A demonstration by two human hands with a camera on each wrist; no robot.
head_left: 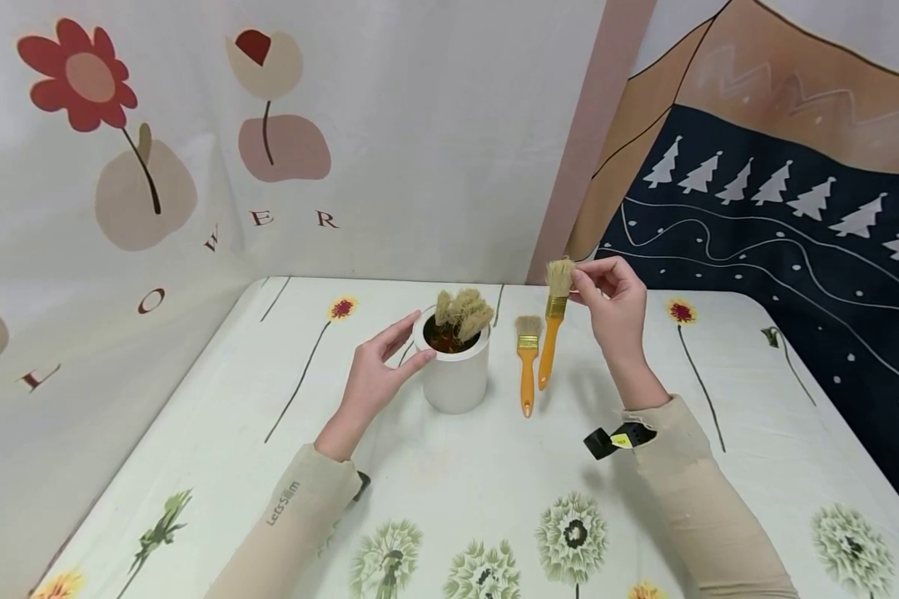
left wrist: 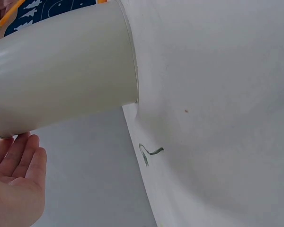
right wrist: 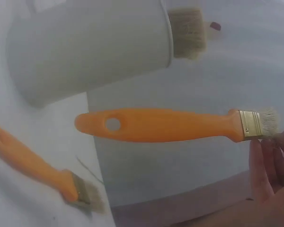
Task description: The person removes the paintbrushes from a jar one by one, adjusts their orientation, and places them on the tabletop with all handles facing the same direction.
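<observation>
A white cylindrical pot (head_left: pixel 455 384) stands upright, with several brushes' pale bristles (head_left: pixel 463 314) sticking up from its brown interior. On the pot's left side, my left hand (head_left: pixel 373 363) touches the rim with its fingertips and thumb. The left wrist view shows this hand's fingers (left wrist: pixel 22 158) fairly straight against the pot's edge. To the right, my right hand (head_left: pixel 613 306) pinches a flat paintbrush (head_left: pixel 552 320) by its bristles, and its orange handle (right wrist: pixel 170 125) hangs down. A second orange-handled paintbrush (head_left: pixel 528 366) lies on the table, bristles away from me, between pot and held brush.
The table (head_left: pixel 434 466) wears a white cloth printed with flowers and dandelions. Behind it hangs a pale curtain (head_left: pixel 419 125) with flower prints and letters. A dark cloth (head_left: pixel 757 225) with white trees hangs at the right.
</observation>
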